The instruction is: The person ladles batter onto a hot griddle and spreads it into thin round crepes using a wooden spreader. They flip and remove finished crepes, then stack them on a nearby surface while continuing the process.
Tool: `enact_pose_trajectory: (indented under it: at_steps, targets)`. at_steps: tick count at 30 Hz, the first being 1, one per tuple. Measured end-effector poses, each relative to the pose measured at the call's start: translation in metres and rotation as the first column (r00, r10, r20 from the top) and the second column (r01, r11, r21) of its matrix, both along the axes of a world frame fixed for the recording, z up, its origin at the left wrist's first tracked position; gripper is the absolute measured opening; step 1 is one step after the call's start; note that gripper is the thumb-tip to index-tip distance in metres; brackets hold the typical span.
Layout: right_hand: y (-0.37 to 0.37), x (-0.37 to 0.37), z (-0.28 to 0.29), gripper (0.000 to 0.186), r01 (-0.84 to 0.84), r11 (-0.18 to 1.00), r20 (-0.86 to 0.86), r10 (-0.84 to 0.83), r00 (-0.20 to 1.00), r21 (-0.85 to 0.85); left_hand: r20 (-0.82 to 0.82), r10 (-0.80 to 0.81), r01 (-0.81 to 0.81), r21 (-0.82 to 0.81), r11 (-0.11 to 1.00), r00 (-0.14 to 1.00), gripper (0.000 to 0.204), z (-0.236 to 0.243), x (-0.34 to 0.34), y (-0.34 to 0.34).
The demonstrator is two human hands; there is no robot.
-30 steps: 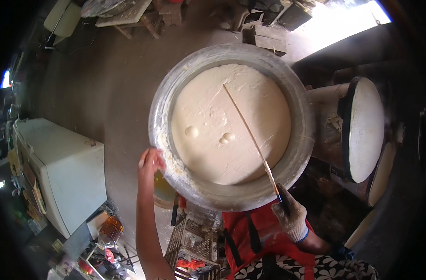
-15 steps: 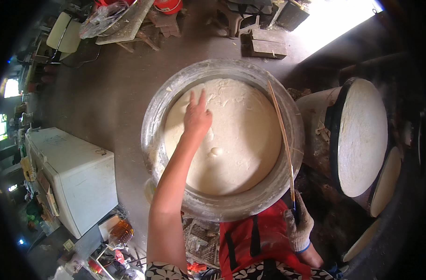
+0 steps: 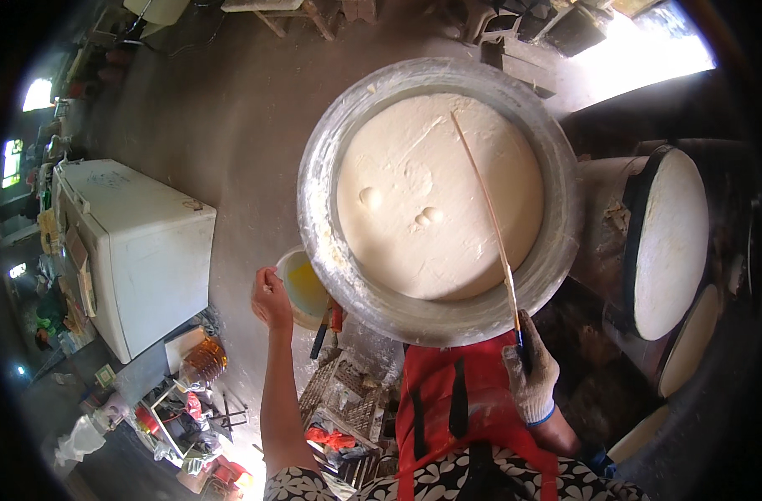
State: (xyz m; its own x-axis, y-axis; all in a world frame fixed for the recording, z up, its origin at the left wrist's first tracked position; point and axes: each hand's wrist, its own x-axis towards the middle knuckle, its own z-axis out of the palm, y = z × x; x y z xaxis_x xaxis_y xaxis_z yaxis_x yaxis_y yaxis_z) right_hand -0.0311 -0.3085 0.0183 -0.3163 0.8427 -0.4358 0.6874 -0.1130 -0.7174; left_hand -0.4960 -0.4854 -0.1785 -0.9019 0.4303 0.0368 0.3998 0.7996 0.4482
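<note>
— Two hands, two jobs?

— Yes. My right hand [image 3: 529, 373], in a knit glove, is closed round the dark handle of the stick [image 3: 486, 219] just off the near rim of the pan [image 3: 318, 175].

— Where does the stick go?

— It slants up across the batter [image 3: 435, 196], from the near right rim to a tip close to the far edge — lying over the surface, right of the middle.

— And the left?

— My left hand [image 3: 271, 298] is bare, fingers curled in loosely, holding nothing I can see. It hangs just beside the tub [image 3: 302, 286], the small yellow one tucked under the pan's near left rim.

— What else?

— A white chest [image 3: 135, 242] well to the left, and a round white board [image 3: 669, 230] at the right.
</note>
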Motion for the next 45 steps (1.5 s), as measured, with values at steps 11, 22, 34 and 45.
enact_pose_trajectory:
  at_steps: [11, 22, 34, 45]
  targets:
    - [-0.085, -0.053, -0.013, 0.057, -0.009, 0.994, 0.069, 0.017, 0.997, -0.105, 0.503, -0.089, 0.279, -0.317, 0.906, 0.859, 0.039, -0.129, 0.042, -0.108]
    - [-0.153, -0.078, -0.023, 0.059, -0.065, 0.998, 0.159, 0.062, 0.985, 0.009, 0.543, -0.082, 0.153, -0.086, 0.984, 0.835, 0.036, -0.211, 0.047, -0.125]
    - [-0.174, -0.096, -0.024, 0.056, -0.096, 0.995, 0.324, 0.104, 0.940, -0.041, 0.559, -0.216, 0.379, -0.194, 0.905, 0.801, 0.029, -0.254, 0.055, -0.073]
    - [-0.169, -0.100, -0.004, 0.056, -0.057, 0.995, 0.198, 0.073, 0.977, -0.083, 0.985, -0.085, -0.566, -0.015, 0.824, -0.151, 0.018, -0.174, 0.015, -0.129]
